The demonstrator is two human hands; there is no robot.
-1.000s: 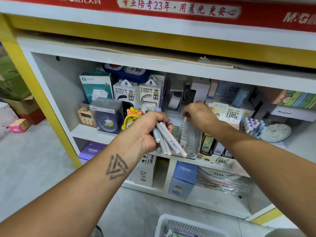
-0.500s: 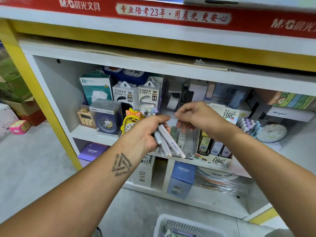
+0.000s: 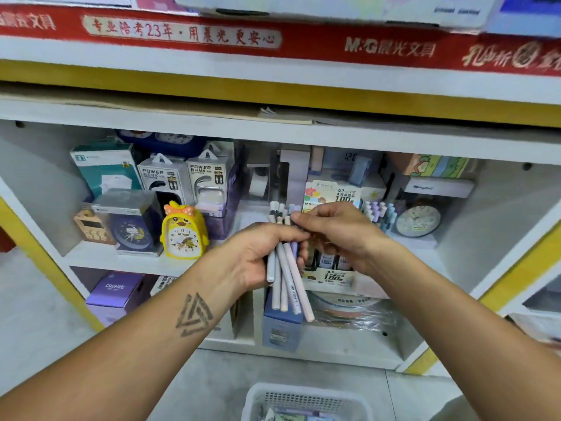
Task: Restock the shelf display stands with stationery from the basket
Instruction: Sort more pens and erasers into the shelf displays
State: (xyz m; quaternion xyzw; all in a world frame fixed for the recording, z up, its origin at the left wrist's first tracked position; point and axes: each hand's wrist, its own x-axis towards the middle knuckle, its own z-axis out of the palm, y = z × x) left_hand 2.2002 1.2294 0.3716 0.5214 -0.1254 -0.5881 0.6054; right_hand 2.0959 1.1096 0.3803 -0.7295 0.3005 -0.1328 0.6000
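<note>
My left hand point(image 3: 258, 253) grips a bundle of several pastel pens point(image 3: 287, 278) upright in front of the middle shelf. Their capped tops stick out above my fingers. My right hand point(image 3: 337, 232) pinches the top of one pen in that bundle. Behind both hands, on the white shelf point(image 3: 121, 259), stands a pen-lead display stand point(image 3: 331, 278), mostly hidden by my hands. To its right another display stand holds several pastel pens point(image 3: 379, 214). The white basket point(image 3: 306, 399) sits on the floor at the bottom edge, with stationery inside.
On the shelf to the left stand a yellow duck clock point(image 3: 183, 232), a blue boxed clock point(image 3: 130, 226) and power bank boxes point(image 3: 185, 177). A round clock point(image 3: 419, 221) sits to the right. Purple and blue boxes point(image 3: 117, 291) fill the lower shelf.
My right hand came back from the display stand to the pen bundle and now pinches a pen top. The left hand tipped the bundle more upright. The view shifted slightly.
</note>
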